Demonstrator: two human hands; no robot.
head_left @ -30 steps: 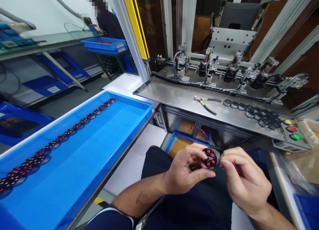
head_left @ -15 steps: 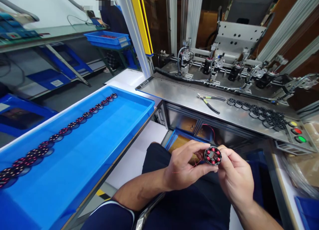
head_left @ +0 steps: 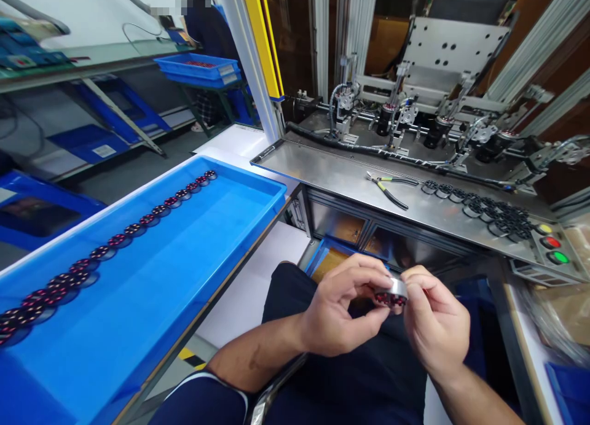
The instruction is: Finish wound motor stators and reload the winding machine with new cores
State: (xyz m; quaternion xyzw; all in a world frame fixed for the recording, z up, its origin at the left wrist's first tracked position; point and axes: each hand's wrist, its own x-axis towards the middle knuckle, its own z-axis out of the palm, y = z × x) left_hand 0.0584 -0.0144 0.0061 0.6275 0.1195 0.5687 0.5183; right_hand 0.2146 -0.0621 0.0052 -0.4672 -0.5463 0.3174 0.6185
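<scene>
Two sets of fingers meet on one small wound ring (head_left: 397, 286), held above the lap to the right of the long blue tray (head_left: 184, 271); the left hand (head_left: 338, 305) is parted to the ring's width, thumb below and fingers above, and has hold of it from one side; the right hand (head_left: 433, 317) is drawn into a near-closed pinch at the opposite edge, its tips partly hidden; the ring is tilted, silvery band upward, red coils (head_left: 389, 300) showing along its lower side; I judge it light and stiff, the smooth band perhaps a little slippery and the coils the fragile part, so a hold on the outer band, clear of the windings, looks best; the long blue tray carries a line of similar coiled rings (head_left: 119, 241) along its left side, bunching and overlapping toward the near end; off the tray's far right corner runs a steel shelf (head_left: 318, 167), bearing pliers (head_left: 380, 183) and, farthest from the tray, a cluster of black round parts (head_left: 488, 210); beyond the tray's far end sits a smaller blue bin (head_left: 193, 75), with reddish pieces inside, too small to make out.
</scene>
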